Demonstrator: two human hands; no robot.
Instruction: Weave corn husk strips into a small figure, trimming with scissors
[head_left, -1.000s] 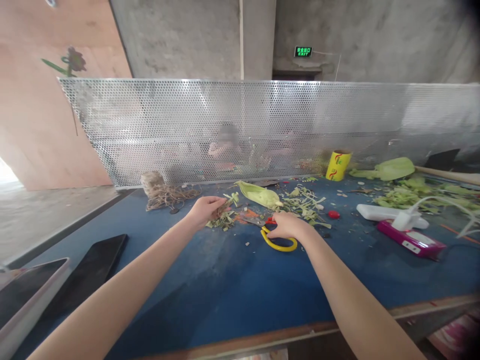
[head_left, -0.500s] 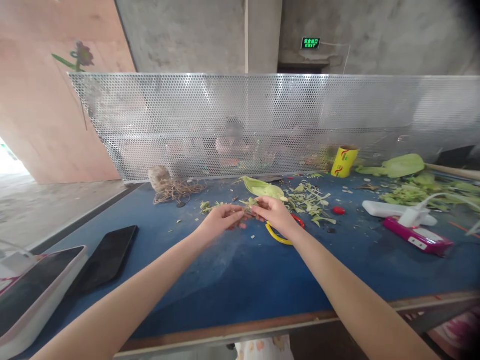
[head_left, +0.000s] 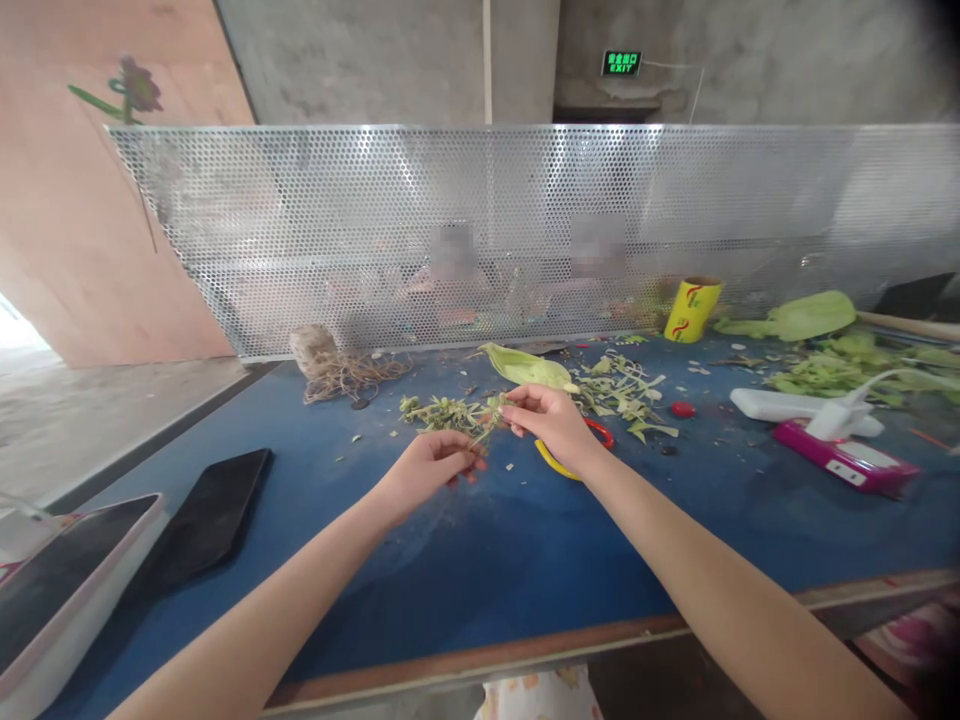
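In the head view, a thin green plant sprig (head_left: 492,424) with small buds stretches between my two hands above the blue table. My left hand (head_left: 431,468) is closed, pinching the sprig's lower end between thumb and fingers. Closed on the upper end, my right hand (head_left: 553,424) grips near the buds. Just behind them lies a little heap of similar budded sprigs (head_left: 441,411). Under my right wrist, a red and yellow loop (head_left: 555,464) shows, partly hidden. A pale green leaf-like husk (head_left: 525,367) rests beyond my right hand, beside shredded green trimmings (head_left: 622,398).
A perforated metal screen (head_left: 360,240) borders the far side. A twine tangle (head_left: 352,374) and a yellow roll (head_left: 693,310) stand near it. At right are a magenta power strip (head_left: 844,455) and a white one (head_left: 780,405); at left, a black phone (head_left: 214,510).
My left hand has moved down and slightly left, away from my right hand. More of the sprig and the heap behind it now shows. The camera view has shifted a little.
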